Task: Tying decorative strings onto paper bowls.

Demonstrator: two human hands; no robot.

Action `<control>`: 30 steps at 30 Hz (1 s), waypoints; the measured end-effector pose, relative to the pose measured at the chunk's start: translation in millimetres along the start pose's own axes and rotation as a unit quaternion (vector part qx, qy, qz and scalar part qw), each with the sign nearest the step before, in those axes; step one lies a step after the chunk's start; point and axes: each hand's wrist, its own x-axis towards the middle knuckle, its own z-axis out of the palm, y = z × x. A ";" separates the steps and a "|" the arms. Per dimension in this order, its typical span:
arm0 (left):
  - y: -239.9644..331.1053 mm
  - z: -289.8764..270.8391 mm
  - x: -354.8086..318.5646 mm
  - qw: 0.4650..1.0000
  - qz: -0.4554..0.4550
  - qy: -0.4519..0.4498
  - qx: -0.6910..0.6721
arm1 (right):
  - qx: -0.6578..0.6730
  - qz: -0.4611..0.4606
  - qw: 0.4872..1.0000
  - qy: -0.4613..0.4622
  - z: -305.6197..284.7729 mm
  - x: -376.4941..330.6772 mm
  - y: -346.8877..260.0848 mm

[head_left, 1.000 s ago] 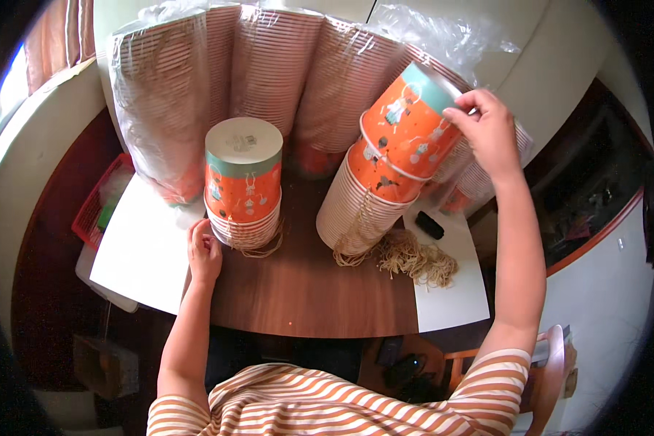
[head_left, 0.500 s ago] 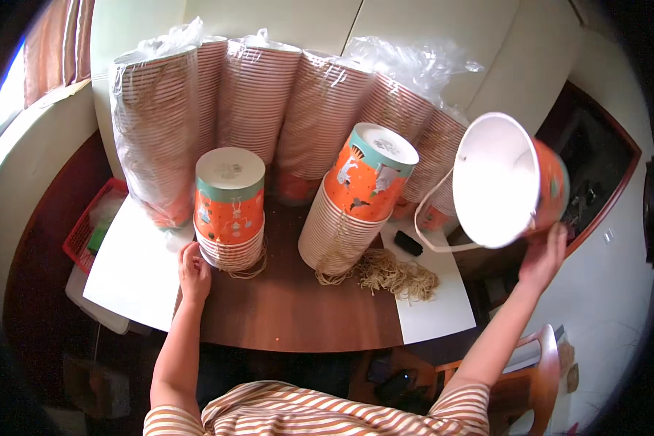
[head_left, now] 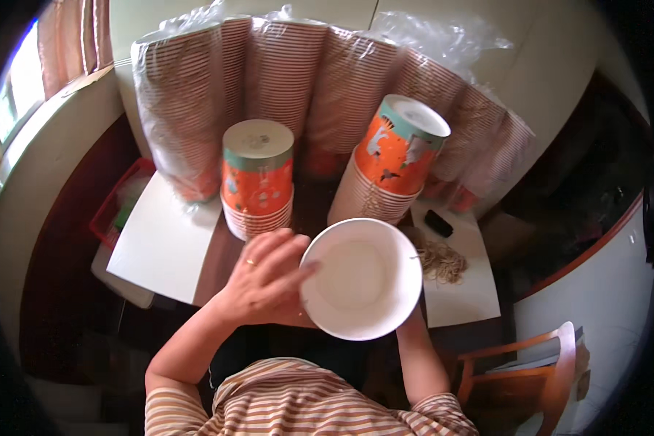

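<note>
Landmark: the dark wooden table (head_left: 167, 370), with everything below placed against it.
Wrapped stacks: long sleeves of nested paper buckets in clear plastic (head_left: 298, 80) lean along the table's far edge, against the wall.
Right stack: a tilted pile of upturned orange buckets (head_left: 389, 171) stands at the table's far right, leaning toward the person.
Left stack: a shorter upright pile of upturned orange buckets (head_left: 258, 178) stands at the table's far left-centre, just beyond the left hand.
White sheets: one sheet (head_left: 163, 243) covers the table's left end, another (head_left: 461, 294) its right end.
Held bucket: a single white-lined paper bucket (head_left: 361, 278) is held above the table's near edge, mouth up toward the camera, empty inside.
Left hand: the left hand (head_left: 263, 280) curls over the bucket's left rim, fingertips touching it, ring visible; a light hold rather than a clamp.
Right hand: hidden under the bucket; only the forearm shows below it, so I cannot tell how it grips, though it seems to carry the weight.
Cord bundle: a tangle of pale cord (head_left: 442, 260) lies on the right sheet, beside the bucket.
Small dark object: (head_left: 438, 223) lies just beyond the cord.
Doing it well: judging by the thin wall, support from beneath and keep the rim touch gentle, so the mouth stays round and level.
</note>
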 end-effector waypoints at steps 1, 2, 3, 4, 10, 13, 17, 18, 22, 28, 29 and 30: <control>4.3 -9.0 6.6 0.997 0.027 -0.071 0.011 | 0.018 0.035 0.999 -0.021 8.3 11.6 11.0; 4.6 -13.5 9.6 0.992 0.042 -0.119 0.006 | 0.031 0.070 0.996 -0.042 15.3 8.0 23.4; 1.9 -15.4 15.5 0.986 0.052 -0.154 -0.040 | 0.045 0.102 0.992 -0.058 31.0 31.5 27.0; -2.6 -14.0 13.3 0.981 0.050 -0.173 -0.078 | 0.058 0.133 0.987 -0.074 27.9 32.5 31.5; -11.2 -10.4 -4.2 0.945 -0.048 -0.236 -0.220 | -0.255 0.049 0.961 0.094 -4.4 5.5 15.2; -16.5 -5.4 -5.9 0.949 -0.052 -0.232 -0.207 | -0.429 -0.218 0.877 0.012 36.6 -11.6 -37.2; -19.6 0.3 -6.6 0.949 -0.058 -0.239 -0.195 | -0.540 -0.337 0.743 -0.205 87.2 -18.6 -57.4; -19.1 2.1 -6.5 0.952 -0.056 -0.231 -0.193 | -0.560 -0.345 0.716 -0.236 95.1 -19.3 -56.1; -13.8 10.3 -18.1 0.971 -0.077 -0.162 -0.158 | -0.553 -0.321 0.717 -0.277 97.7 -19.0 -33.5; 38.5 39.3 -74.7 0.927 -0.332 0.134 -0.113 | -0.517 -0.292 0.768 -0.241 104.3 -24.3 -21.3; 48.3 41.8 -79.6 0.901 -0.368 0.149 -0.175 | -0.514 -0.291 0.772 -0.235 105.4 -25.6 -19.8; 58.7 45.8 -81.2 0.883 -0.401 0.139 -0.202 | -0.512 -0.290 0.775 -0.229 106.7 -26.8 -18.2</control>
